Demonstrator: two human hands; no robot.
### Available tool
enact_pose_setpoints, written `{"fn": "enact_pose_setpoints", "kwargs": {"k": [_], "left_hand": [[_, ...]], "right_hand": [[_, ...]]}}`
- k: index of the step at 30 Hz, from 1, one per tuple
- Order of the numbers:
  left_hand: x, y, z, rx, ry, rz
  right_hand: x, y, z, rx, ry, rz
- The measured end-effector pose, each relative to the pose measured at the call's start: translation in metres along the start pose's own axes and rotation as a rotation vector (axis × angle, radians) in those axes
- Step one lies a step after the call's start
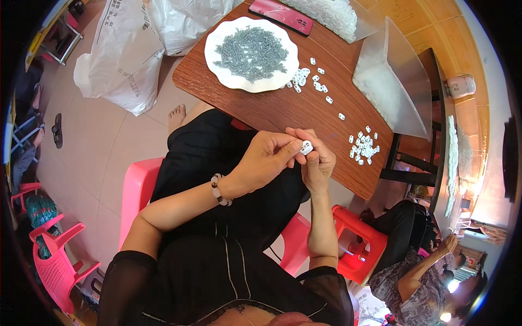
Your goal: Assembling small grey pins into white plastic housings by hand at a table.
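Over my lap, near the table's front edge, both hands meet at a small white rounded piece [306,147] with two dark holes. My right hand [318,163] grips this piece between thumb and fingers. Thumb and forefinger of my left hand [266,157] are pinched together against its edge; whatever lies between them is hidden. Beyond my hands, a white scalloped plate [215,70] carries a heap of small grey, spring-like parts [252,53]. Similar white pieces lie loose beside the plate [298,80] and in a pile [363,145] to the right.
On the brown wooden table [326,127] are a pink phone [283,16] and clear bins [389,81] of white pieces. White sacks [128,60] stand at the left. A red stool [361,244] and a seated person [416,277] are at the right, a pink chair [60,261] at lower left.
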State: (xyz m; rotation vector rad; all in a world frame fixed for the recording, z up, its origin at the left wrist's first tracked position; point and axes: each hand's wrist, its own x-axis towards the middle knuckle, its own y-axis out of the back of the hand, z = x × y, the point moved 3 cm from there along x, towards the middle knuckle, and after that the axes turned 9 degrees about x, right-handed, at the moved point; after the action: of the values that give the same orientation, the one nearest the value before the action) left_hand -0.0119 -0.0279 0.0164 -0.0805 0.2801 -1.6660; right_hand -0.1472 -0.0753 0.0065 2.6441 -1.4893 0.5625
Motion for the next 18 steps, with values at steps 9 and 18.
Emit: {"fn": "enact_pose_setpoints", "kwargs": {"k": [9, 18], "left_hand": [[0.001, -0.001, -0.001, 0.045, -0.078, 0.043], [0.003, -0.001, -0.007, 0.058, -0.114, 0.09]], "right_hand": [[0.0, 0.003, 0.0, -0.006, 0.003, -0.05], [0.0, 0.003, -0.001, 0.01, -0.019, -0.055]]}}
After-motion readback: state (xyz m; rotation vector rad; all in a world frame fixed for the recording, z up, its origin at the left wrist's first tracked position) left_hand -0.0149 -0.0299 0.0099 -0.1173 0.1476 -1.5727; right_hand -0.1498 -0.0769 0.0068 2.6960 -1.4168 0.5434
